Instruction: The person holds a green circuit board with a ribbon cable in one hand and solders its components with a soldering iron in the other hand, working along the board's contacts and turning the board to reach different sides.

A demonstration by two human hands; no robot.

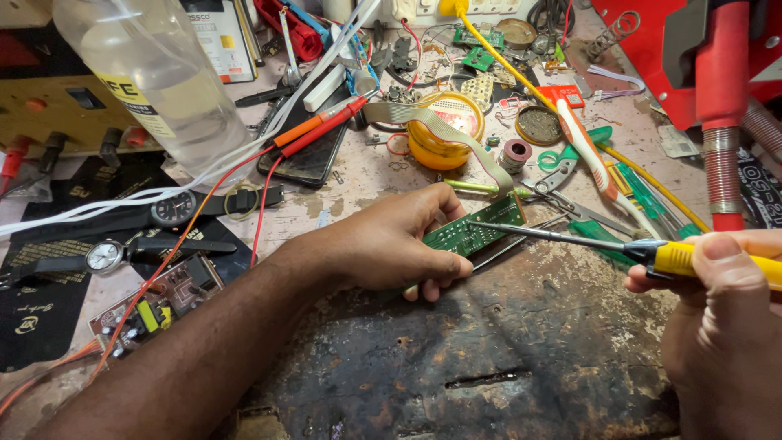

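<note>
The right hand is curled tight around the yellow handle of a soldering iron. Its thin metal tip points at a flat green circuit board. The left hand reaches across the dark, burnt, rough bench and pinches the board's near end, holding it flat. Farther back sit a round yellow tub and a clear plastic bottle.

A cluttered, stained worktop. At the far left stands a clear plastic bottle, with two wristwatches lying on black cloth below it. A dark phone lies near the middle (red and orange probes rest across it). A yellow round tub, scissors and a toothbrush lie beyond.
</note>
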